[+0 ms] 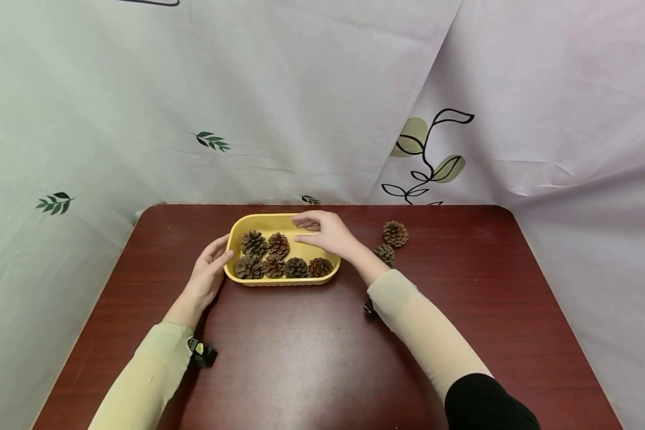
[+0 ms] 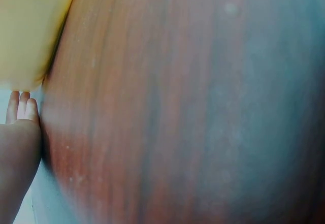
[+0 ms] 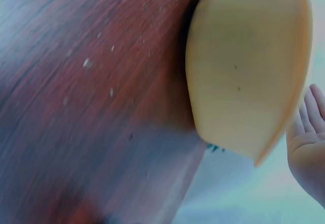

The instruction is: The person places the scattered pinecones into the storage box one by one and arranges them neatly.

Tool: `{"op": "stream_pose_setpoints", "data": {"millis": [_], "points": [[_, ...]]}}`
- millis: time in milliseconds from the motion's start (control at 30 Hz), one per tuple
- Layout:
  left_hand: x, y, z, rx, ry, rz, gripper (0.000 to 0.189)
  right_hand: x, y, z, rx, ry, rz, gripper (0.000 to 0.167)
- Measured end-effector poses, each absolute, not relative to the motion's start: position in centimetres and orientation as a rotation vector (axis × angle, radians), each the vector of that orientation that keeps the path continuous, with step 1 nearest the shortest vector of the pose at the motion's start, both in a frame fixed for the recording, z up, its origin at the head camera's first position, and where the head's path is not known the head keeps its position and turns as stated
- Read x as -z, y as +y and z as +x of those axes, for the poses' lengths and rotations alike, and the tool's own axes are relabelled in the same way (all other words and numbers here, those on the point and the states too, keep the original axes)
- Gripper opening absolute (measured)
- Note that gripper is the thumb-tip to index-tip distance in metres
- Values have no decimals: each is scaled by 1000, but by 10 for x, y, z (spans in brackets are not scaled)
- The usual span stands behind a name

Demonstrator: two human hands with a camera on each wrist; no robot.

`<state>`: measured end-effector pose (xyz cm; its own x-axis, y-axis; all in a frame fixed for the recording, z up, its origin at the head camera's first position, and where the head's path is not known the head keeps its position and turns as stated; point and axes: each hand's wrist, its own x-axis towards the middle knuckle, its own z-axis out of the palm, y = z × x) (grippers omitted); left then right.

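A yellow plastic basket [image 1: 282, 283] stands at the back of the table with several brown pine cones [image 1: 274, 266] in its left and front part. At its left end my left hand [image 1: 206, 275] holds the basket, thumb over the rim and fingers along the outer wall; the left wrist view shows those fingertips [image 2: 24, 96] right at the wall. Over the basket's right half hovers my right hand [image 1: 330, 233], fingers and thumb apart with nothing between them. In the right wrist view this hand [image 3: 309, 142] shows beyond the basket's rim.
Two pine cones lie on the table to the right of the basket, one farther back [image 1: 395, 233] and one [image 1: 385, 254] partly behind my right forearm. The dark red wooden table [image 1: 279, 352] ends just behind the basket, against a pale patterned curtain [image 1: 301, 107].
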<state>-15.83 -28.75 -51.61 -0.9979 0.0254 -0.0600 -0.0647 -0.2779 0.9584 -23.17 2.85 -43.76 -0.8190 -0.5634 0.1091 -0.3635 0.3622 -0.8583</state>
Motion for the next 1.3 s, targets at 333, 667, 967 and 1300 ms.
{"op": "stream_pose_setpoints", "data": {"millis": [333,667,967,1300], "points": [[517,-287,-160,-2492,1833,-34,37,429,63,-220,1563,2436,-837,43],[516,-287,-160,-2483,1831,-36,36,433,101,-213,1643,2421,-774,43],[516,-287,-160,-2488,1837,-36,37,438,133,-210,1686,2491,-729,42],[518,-288,-159,-2519,1809,-27,36,445,170,-210,1620,2618,-626,44]]}}
